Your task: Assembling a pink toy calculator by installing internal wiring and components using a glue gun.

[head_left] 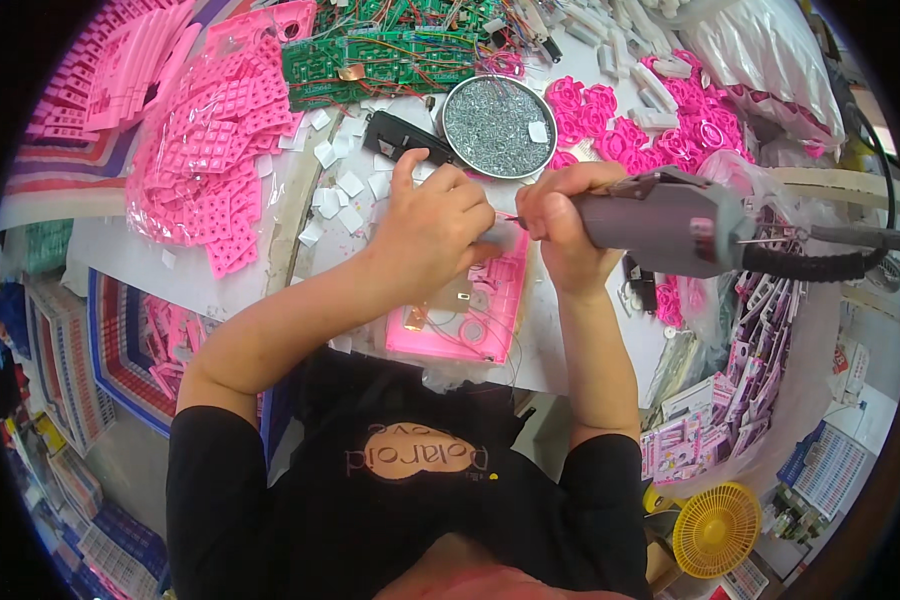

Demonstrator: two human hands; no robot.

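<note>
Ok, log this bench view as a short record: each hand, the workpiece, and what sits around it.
left hand: pressing down on the pink plastic case
right hand: gripping a grey electric screwdriver, tip at the case's top edge
behind the hands: round tin of small screws, black tool, green circuit boards
left side: bag of pink keypad sheets
lower right: yellow fan

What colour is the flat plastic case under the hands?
Bright pink case, seen best in the head view, partly hidden by the left hand.
</note>
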